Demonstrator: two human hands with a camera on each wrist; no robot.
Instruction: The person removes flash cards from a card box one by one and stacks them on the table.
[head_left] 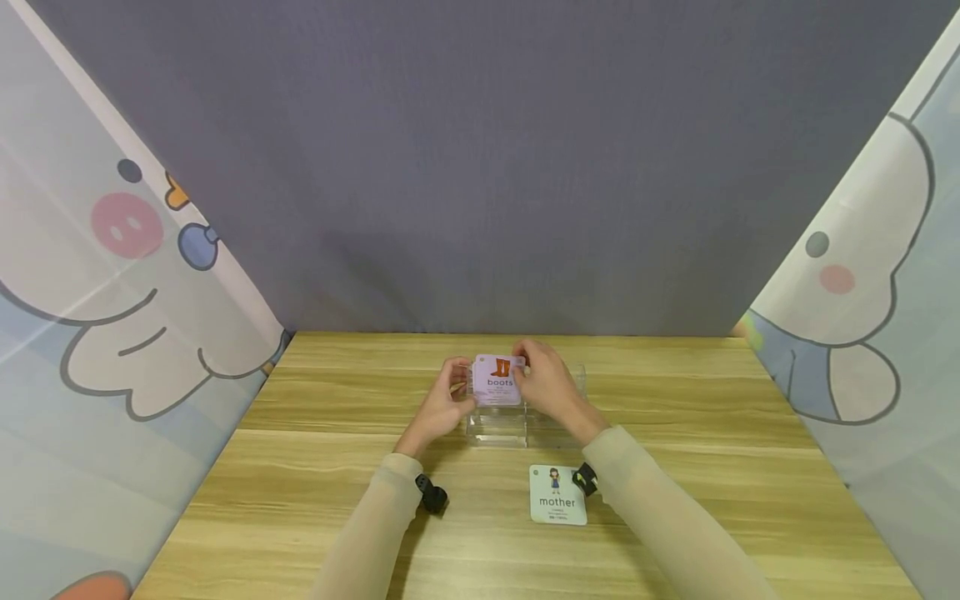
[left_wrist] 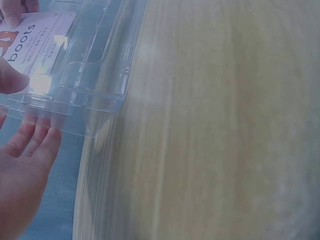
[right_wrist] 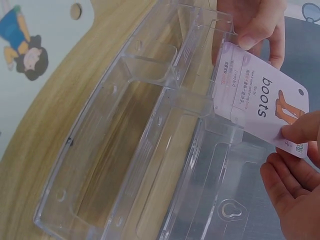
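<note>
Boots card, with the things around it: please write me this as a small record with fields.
Boots card: lilac, lower part behind clear plastic of the holder
Right hand: fingers pinch the card's upper right corner
Left hand: at the holder's left side; exact grip unclear
Second card: mother card, flat on the table, nearer the person than the holder

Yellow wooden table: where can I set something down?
The table lies bare left of the beige left sleeve and right of the right sleeve. Crowded: around the white square mother card and clear plastic holder, where left grip and right grip flank the purple square boots card.
</note>
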